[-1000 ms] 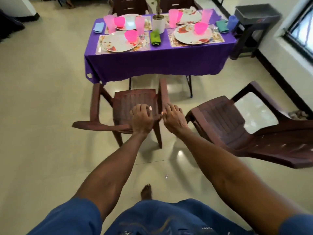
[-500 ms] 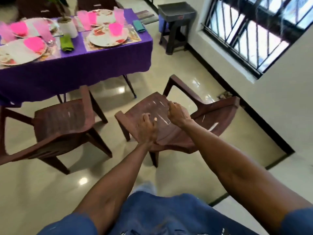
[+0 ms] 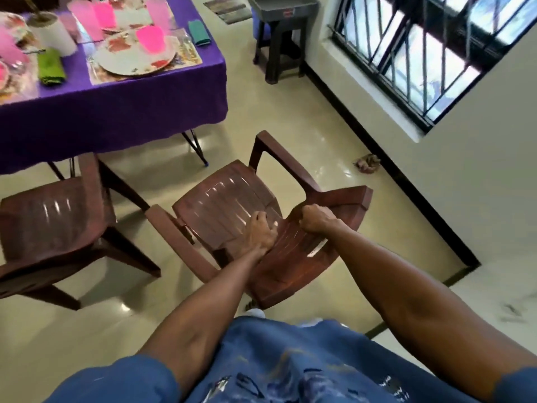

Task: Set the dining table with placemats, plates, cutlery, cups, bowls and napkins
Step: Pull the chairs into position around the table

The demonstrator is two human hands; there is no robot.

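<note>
Purple tablecloth [image 3: 116,112], brown chair [image 3: 226,205]

No legible text, brand or number anywhere. Small red label on the front edge of the dark grey plastic stool [image 3: 283,13] too blurred to read. White print marks on the blue fabric garment [image 3: 290,370] indecipherable.

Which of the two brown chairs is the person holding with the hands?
The right chair, nearer the window. Both the left hand and right hand grip its backrest. The left chair, by the table, is untouched.
</note>
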